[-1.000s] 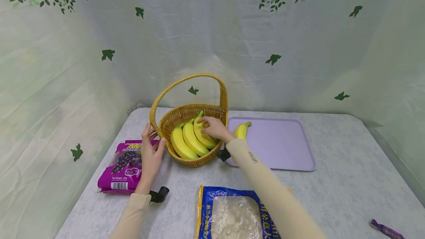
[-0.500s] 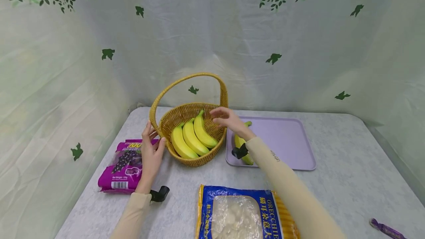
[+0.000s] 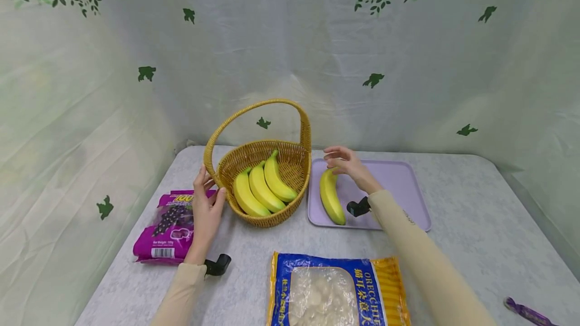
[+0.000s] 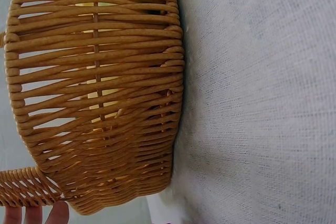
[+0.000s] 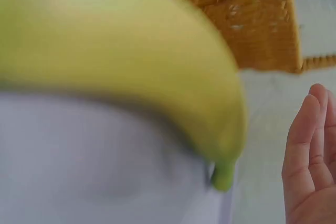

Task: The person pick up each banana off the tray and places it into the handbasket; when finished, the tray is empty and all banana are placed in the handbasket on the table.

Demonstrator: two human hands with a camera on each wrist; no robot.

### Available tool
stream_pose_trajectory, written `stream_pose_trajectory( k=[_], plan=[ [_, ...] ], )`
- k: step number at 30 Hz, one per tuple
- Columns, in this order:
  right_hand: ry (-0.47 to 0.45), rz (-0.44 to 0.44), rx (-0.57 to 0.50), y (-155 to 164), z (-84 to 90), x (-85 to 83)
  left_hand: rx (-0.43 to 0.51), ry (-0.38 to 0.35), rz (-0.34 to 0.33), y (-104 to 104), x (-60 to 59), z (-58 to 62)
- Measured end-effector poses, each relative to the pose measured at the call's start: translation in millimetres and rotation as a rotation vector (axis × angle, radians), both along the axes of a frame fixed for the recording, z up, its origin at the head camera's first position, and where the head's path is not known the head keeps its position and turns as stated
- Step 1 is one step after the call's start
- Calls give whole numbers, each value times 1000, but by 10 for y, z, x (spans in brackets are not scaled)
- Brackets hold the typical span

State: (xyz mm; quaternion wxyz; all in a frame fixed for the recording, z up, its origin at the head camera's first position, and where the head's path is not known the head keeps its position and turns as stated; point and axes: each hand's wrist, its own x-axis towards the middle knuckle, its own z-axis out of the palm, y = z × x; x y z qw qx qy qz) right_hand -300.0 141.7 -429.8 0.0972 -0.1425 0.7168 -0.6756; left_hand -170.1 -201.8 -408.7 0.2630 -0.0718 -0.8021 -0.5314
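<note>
In the head view a woven basket (image 3: 260, 221) with a tall handle holds three bananas (image 3: 257, 188) lying side by side. My left hand (image 3: 207, 215) grips the basket where the handle meets the rim on its left side; its fingertips (image 4: 58, 212) show at the handle's base in the left wrist view. One more banana (image 3: 332, 197) lies on the left part of a lilac tray (image 3: 385, 195). Over that banana's stem end hovers my right hand (image 3: 351, 166), fingers loosely bent and nothing in them. The right wrist view shows this banana (image 5: 131, 40) large and blurred, beside the fingers.
A purple snack bag with grapes printed on it (image 3: 165, 228) lies left of the basket, partly behind the left forearm. At the front is a blue and yellow pasta bag (image 3: 323, 291). A thin purple wrapped item (image 3: 527, 312) lies at the front right. Cloth walls surround the table.
My right hand has left the bananas in the basket and moved right, over the tray's banana. My left hand has kept its hold on the basket, which has stayed in place.
</note>
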Motion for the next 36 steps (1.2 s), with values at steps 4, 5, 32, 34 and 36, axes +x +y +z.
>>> stream_pose_trajectory(
  k=[4, 5, 32, 34, 36],
  plan=[
    [-26, -32, 64, 177, -83, 30, 1, 1, 0, -1, 1, -2],
    [-37, -35, 81, 215, -104, 39, 4, 4, -3, -2, 0, -3],
    [-67, 208, 473, 120, -249, 245, -5, 9, 9, 5, 3, -5],
    [-64, 187, 484, 98, -241, 255, -7, 9, 11, 4, 5, -5],
    [-53, 173, 481, 84, -232, 260, -8, 8, 11, 2, 8, -5]
  ],
)
